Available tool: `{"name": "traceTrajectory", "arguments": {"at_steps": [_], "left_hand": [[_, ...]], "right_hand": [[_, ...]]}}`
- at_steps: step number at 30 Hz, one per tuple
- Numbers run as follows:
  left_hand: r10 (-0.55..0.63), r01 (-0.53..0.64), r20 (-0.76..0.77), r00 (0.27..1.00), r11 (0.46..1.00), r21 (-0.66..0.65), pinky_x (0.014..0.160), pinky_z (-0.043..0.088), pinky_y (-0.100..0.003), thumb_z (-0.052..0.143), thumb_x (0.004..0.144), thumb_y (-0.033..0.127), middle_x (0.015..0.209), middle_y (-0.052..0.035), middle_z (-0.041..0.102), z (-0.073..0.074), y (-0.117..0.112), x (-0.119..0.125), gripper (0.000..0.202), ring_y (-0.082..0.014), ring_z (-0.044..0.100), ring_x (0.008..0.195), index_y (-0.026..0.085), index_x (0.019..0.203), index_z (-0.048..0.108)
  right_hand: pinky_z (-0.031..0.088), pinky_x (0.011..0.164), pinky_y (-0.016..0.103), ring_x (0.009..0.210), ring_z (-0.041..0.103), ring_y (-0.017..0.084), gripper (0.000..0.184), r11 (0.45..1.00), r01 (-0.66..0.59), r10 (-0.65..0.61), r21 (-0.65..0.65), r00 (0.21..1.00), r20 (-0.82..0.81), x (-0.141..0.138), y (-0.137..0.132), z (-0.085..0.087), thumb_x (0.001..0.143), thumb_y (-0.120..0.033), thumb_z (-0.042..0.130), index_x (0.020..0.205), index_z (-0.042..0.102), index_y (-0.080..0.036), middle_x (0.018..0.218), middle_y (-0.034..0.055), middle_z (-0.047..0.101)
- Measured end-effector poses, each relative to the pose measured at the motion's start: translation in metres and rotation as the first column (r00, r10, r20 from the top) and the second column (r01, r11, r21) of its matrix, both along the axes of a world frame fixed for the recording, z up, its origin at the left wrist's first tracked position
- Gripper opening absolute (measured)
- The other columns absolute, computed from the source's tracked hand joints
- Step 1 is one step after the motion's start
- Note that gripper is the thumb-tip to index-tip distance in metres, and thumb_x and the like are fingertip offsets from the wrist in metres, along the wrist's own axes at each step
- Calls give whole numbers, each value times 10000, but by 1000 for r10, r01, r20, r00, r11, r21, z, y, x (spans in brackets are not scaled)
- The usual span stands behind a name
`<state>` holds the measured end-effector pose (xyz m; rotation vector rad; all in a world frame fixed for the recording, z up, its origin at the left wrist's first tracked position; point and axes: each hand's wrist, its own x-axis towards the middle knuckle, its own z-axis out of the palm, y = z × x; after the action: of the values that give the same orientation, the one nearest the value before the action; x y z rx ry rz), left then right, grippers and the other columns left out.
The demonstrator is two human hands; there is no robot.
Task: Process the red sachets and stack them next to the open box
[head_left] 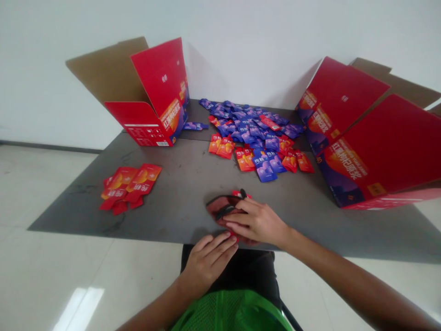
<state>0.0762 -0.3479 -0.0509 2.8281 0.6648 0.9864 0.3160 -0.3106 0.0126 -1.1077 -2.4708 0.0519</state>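
Note:
My right hand (257, 221) lies over a small red sachet (217, 212) at the table's near edge, its fingers beside a black looped item (223, 204), perhaps scissor handles. My left hand (208, 263) rests just below, with its fingertips by the red sachet's lower edge. Further out lies a heap of blue-purple sachets (244, 126), and red-orange sachets (244, 158) lie mixed along its front. A smaller pile of red sachets (129, 186) lies to the left, out of reach of both fingertips.
The dark grey table (179, 193) holds everything. An open red carton (144, 124) stands at its far left, and two red cartons (361, 138) stand at the right. A white wall rises behind, with a pale tiled floor below. My green mesh top (230, 312) shows at the bottom.

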Motion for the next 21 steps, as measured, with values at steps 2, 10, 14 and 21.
{"name": "traceTrajectory", "arguments": {"at_steps": [2,10,14,21], "left_hand": [[-14,14,-4,1000,1000,-1,1077,402,-335,361,1119,169,1335,-51,717,2,1,0,364,-183,614,1311,160,1288,683],[10,-14,71,997,999,51,1109,471,-336,414,1089,127,1280,-51,745,1,-1,5,327,-181,651,1273,148,1231,708],[25,-28,79,997,999,30,1106,496,-339,447,1079,139,1200,-49,776,1,-2,5,302,-178,715,1155,147,1194,727],[10,-10,95,995,1000,1,1075,527,-334,468,1075,134,1243,-51,761,6,-1,7,286,-184,694,1219,159,1210,719]], "right_hand": [[501,791,278,907,629,158,275,995,101,-101,2,995,12,14,24,-3,1032,-416,564,1177,766,-298,984,46,682],[502,841,318,965,621,195,311,962,254,-258,105,966,26,21,32,28,1042,-387,546,1264,733,-274,1040,72,689],[507,764,285,880,618,164,273,1000,5,-5,7,1000,20,-5,-14,14,1036,-407,556,1192,756,-307,971,35,686],[497,809,281,928,629,163,289,987,158,-158,4,986,53,29,42,-2,1035,-427,557,1187,767,-298,1002,56,683]]}}
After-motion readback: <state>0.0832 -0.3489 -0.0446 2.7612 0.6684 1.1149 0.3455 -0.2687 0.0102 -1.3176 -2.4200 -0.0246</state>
